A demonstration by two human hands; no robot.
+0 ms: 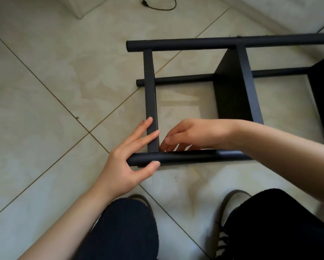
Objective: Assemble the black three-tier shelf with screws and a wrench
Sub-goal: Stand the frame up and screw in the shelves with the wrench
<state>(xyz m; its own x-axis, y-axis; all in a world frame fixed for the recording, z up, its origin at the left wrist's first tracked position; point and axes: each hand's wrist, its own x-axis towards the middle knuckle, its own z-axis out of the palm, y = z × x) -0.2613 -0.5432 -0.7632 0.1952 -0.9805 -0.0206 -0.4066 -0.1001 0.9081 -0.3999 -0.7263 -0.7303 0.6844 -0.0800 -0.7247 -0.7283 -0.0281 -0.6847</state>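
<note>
Two hands on the frame, and I'm looking straight down at them from the head camera. The black shelf (pixel 230 94) lies on its side on the pale tiled floor (pixel 44 91), its round poles running left to right and its flat boards standing on edge between them. My left hand (pixel 131 158) is at the near-left corner: the thumb presses under the end of the nearest pole (pixel 176 156), and the straight fingers lie up along the flat crossbar (pixel 150 102) that joins the near pole to the far pole (pixel 213 43). The fingers are spread and loose, with no curl around anything. My right hand (pixel 193 134) reaches in from the right, over the near pole, with the fingertips pointing down into the inside corner just beside the crossbar. The fingers are bent and bunched; whether they pinch a screw or a tool I cannot tell, since the tips sit in shadow against the pole. A middle shelf board (pixel 232 91) stands upright further right, and a second low pole (pixel 183 79) shows behind it near the floor. My knees in dark trousers (pixel 127 231) fill the bottom edge, with a shoe (pixel 230 201) just showing. A black cable (pixel 163 5) lies on the floor at the top.
</note>
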